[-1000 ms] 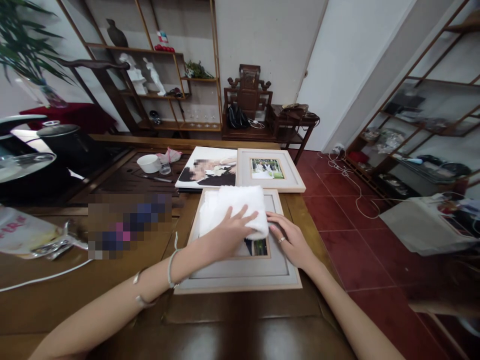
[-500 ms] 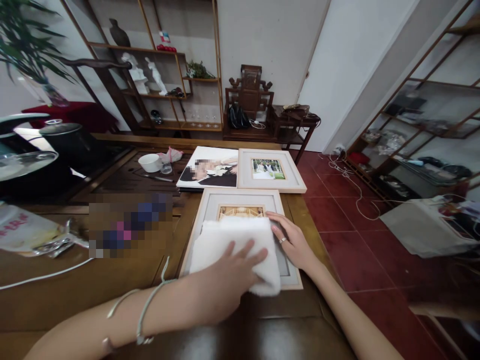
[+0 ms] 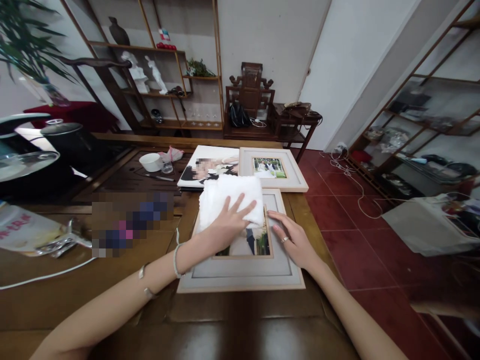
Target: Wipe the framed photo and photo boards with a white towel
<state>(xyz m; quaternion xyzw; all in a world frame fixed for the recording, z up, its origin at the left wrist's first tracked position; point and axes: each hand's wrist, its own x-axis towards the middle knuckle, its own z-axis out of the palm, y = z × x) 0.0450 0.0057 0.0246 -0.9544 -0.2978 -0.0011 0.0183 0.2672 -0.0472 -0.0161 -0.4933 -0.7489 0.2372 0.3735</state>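
Note:
My left hand lies with spread fingers on a folded white towel. The towel covers the upper part of a large pale picture frame lying flat on the table. Inside that frame, part of a photo shows below the towel; the rest is hidden by the towel and my left hand. On the frame's right side rests my right hand, fingers extended, holding nothing. Just beyond the towel are a smaller framed photo and a photo album or print with a white and black cover.
Left on the wooden table are a snack bag, a pixelated item, a white bowl and a black pot. A white cable runs along it. A carved chair stands behind; red tiles lie right.
My left hand has slid the towel away from me, toward the frame's far edge, uncovering the lower part of the photo. My right hand stays at the frame's right side.

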